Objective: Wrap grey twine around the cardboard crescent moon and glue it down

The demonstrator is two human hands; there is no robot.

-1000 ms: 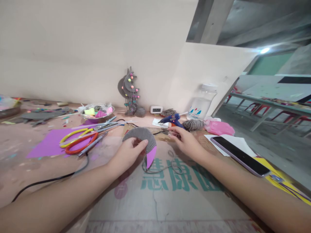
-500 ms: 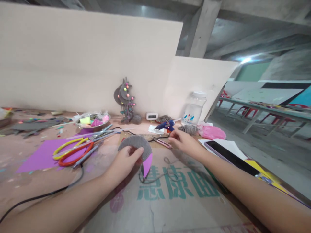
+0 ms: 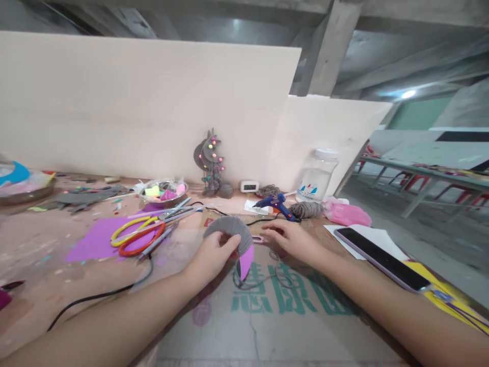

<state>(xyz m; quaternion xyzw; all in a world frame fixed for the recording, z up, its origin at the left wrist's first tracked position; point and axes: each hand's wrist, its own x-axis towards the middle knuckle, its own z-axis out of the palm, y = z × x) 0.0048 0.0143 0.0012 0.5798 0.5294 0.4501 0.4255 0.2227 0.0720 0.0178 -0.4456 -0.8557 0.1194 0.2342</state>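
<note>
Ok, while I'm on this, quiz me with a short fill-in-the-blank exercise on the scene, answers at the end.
The left grip holds a crescent whose lower tip is coloured ____.
The phone lies to the ____ of the crescent.
The clock stands to the ____ of the bottle.
The glue gun has a body coloured ____.

Missing words: purple; right; left; blue.
</note>
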